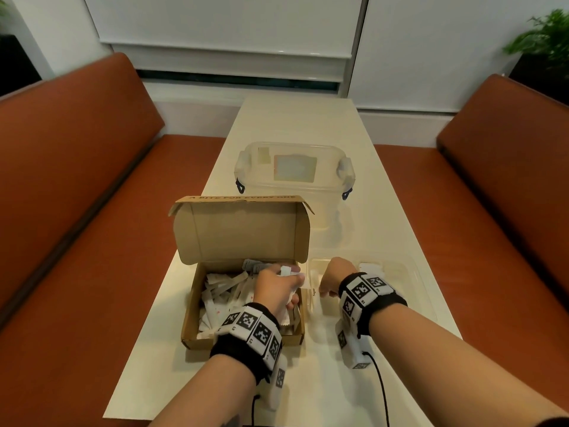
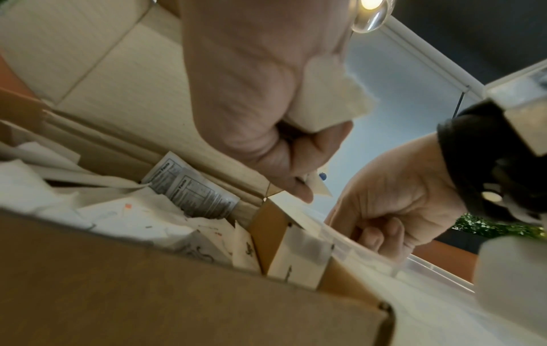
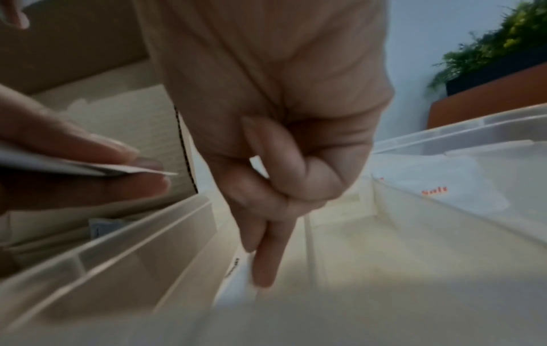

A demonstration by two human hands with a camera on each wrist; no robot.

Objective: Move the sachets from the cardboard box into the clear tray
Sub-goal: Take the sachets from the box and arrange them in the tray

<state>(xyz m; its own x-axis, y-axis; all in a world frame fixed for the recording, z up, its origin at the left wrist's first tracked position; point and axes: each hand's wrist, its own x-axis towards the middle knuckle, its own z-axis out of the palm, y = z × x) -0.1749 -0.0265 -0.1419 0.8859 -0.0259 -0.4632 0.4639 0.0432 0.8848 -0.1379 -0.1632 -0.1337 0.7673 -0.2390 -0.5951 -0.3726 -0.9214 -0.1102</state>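
Both hands work side by side: the left hand grips a bunch of white sachets above the open cardboard box, while the right hand pinches one sachet with straightened fingertips inside the clear tray on the worktop. Sachets look light, thin and floppy; best pinched flat across the middle.

Orange-brown benches flank a pale table beneath white window blinds; plants in corners.
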